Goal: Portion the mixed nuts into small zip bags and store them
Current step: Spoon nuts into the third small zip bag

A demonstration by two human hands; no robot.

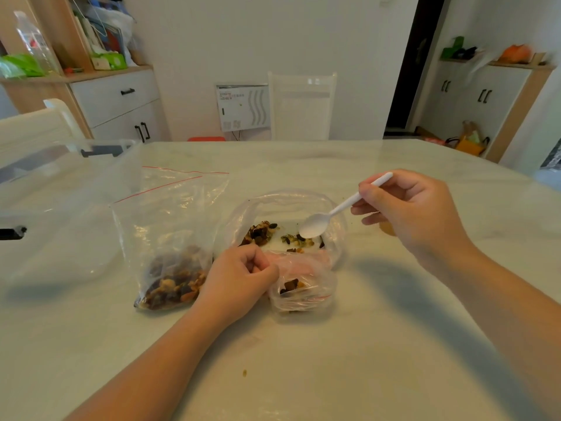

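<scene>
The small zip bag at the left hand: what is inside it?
The small zip bag holds a few dark and tan nuts. The left hand pinches its rim, and crumpled plastic hides anything beneath.

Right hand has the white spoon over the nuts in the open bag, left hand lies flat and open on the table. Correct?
Not quite. In the head view the left hand is curled, pinching the rim of the small zip bag. The rest holds: the right hand holds the white spoon over the nuts in the open bag.
</scene>
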